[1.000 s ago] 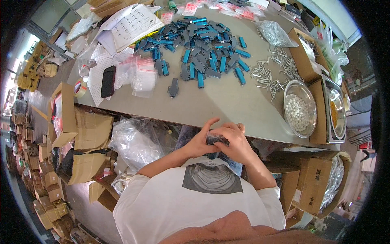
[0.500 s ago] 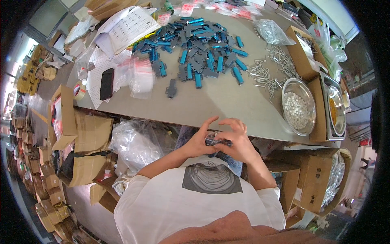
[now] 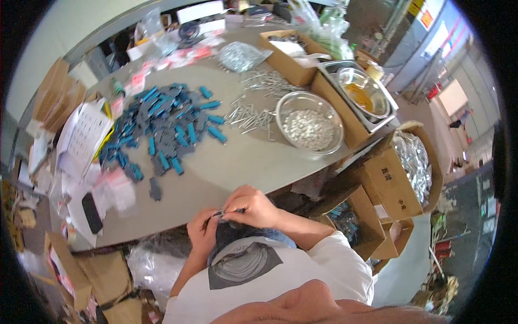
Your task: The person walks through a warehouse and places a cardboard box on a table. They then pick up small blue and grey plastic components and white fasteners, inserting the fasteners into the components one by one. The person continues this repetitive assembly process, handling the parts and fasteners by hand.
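Note:
My left hand point(image 3: 202, 233) and my right hand point(image 3: 251, 208) are close together just beyond the table's front edge, in front of my shirt. Between their fingertips they pinch a small clear plastic bag point(image 3: 219, 213) with something dark in or beside it; fingers partly cover it. Both hands are closed on it. On the table beyond lies a heap of blue and dark grey plastic parts point(image 3: 162, 116). A single dark grey part point(image 3: 155, 189) lies apart from the heap, nearest my hands. Flat clear bags point(image 3: 120, 190) with red edges lie to its left.
A steel bowl point(image 3: 338, 127) of small white pieces stands at the table's right, beside loose metal rods point(image 3: 251, 116). A phone point(image 3: 92, 213) lies at left below printed sheets point(image 3: 89, 132). Open cardboard boxes point(image 3: 389, 181) stand at lower right; a large clear plastic bag point(image 3: 154, 265) is below the table.
My view has swung to the right, so the table appears shifted left and tilted. My fingers, previously spread around the small bag, are now drawn in and pinching it.

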The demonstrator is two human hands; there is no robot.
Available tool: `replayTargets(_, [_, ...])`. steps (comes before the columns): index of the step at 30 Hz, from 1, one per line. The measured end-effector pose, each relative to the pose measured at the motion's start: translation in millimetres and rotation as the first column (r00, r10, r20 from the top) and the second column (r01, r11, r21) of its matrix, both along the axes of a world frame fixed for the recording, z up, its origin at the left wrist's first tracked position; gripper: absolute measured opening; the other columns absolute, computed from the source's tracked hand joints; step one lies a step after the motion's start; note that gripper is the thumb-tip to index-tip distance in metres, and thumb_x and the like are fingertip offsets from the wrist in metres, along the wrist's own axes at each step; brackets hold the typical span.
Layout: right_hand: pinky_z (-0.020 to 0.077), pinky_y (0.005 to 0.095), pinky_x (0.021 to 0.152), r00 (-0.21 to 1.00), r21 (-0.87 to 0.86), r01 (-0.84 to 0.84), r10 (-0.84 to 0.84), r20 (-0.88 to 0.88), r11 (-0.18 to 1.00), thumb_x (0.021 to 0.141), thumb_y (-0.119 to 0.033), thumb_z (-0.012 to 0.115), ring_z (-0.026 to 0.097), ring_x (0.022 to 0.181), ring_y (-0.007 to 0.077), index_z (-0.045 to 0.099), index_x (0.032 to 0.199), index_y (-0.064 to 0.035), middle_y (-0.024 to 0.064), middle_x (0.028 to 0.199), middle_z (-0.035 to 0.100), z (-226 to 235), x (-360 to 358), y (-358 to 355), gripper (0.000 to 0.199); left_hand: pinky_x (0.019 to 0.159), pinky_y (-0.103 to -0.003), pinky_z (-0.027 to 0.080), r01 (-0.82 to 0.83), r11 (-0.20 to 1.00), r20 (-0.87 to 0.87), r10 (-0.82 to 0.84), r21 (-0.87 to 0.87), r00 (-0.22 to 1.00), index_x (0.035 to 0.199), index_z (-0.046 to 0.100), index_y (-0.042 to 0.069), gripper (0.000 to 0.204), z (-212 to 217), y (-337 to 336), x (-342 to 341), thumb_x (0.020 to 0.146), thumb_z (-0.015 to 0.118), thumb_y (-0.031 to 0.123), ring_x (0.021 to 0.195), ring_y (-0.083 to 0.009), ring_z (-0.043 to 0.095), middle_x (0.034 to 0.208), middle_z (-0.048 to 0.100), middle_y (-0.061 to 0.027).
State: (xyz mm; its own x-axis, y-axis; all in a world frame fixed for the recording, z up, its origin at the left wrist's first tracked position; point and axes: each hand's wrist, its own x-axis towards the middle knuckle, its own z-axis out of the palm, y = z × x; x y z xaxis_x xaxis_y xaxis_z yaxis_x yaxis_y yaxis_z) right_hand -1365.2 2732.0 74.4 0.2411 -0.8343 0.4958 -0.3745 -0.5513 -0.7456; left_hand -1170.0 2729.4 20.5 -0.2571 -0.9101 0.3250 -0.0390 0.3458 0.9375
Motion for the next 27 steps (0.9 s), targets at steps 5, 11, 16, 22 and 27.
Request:
replayTargets(5, [0.0414, 0.0371, 0.070, 0.999, -0.124, -0.010, 0.014, 0.036, 0.992, 0.068, -0.016, 0.077, 0.057, 0.077, 0.0247, 0.062, 0.069, -0.0104, 0.0019, 0.076, 0.061, -8, -5, 9, 0.016, 0.065, -0.028, 0.049, -0.034, 0.961, 0.168, 0.083, -0.275, 0.982, 0.092, 0.064, 0.000, 0.012, 3, 0, 1, 0.080, 0.063, -0.001, 0.072, -0.0241, 0.063, 0.088, 0.066, -0.0158])
replayTargets(11, [0.0411, 0.0361, 0.073, 0.997, -0.186, -0.070, 0.071, -0.002, 0.980, 0.071, -0.016, 0.075, 0.056, 0.078, 0.0241, 0.061, 0.073, -0.0107, 0.0027, 0.079, 0.059, -2, -15, 22, 0.016, 0.060, -0.029, 0.047, 0.041, 0.953, 0.143, 0.002, -0.299, 0.990, 0.084, 0.064, 0.002, 0.007, 30, 8, -7, 0.077, 0.064, -0.001, 0.065, -0.0235, 0.061, 0.080, 0.064, -0.0126])
replayTargets(16, [0.0407, 0.0376, 0.075, 0.998, -0.114, -0.054, 0.053, -0.015, 0.992, 0.073, -0.014, 0.070, 0.055, 0.081, 0.0262, 0.059, 0.083, -0.0093, 0.0059, 0.082, 0.058, -6, -16, 31, 0.015, 0.059, -0.028, 0.047, 0.159, 0.965, 0.234, -0.108, -0.211, 0.966, 0.079, 0.063, 0.002, 0.007, 38, 9, -12, 0.074, 0.068, 0.000, 0.064, -0.0220, 0.060, 0.077, 0.062, -0.0101])
replayTargets(22, [0.0412, 0.0377, 0.076, 0.992, -0.078, -0.091, 0.084, -0.090, 0.993, 0.072, -0.013, 0.068, 0.054, 0.086, 0.0265, 0.059, 0.083, -0.0078, 0.0070, 0.087, 0.057, -15, -17, 35, 0.015, 0.060, -0.028, 0.048, 0.210, 0.934, 0.280, -0.127, -0.288, 0.952, 0.079, 0.063, 0.003, 0.011, 35, 10, -13, 0.072, 0.069, -0.002, 0.065, -0.0213, 0.060, 0.076, 0.062, -0.0094])
replayTargets(27, [0.0407, 0.0372, 0.074, 0.975, -0.036, -0.046, 0.037, -0.218, 0.998, 0.070, -0.015, 0.066, 0.053, 0.083, 0.0258, 0.057, 0.077, -0.0086, 0.0071, 0.084, 0.055, -11, -38, 44, 0.013, 0.058, -0.028, 0.047, 0.160, 0.948, 0.210, -0.103, -0.276, 0.972, 0.077, 0.062, 0.004, 0.009, 29, 9, -15, 0.073, 0.068, -0.002, 0.065, -0.0213, 0.061, 0.077, 0.062, -0.0101])
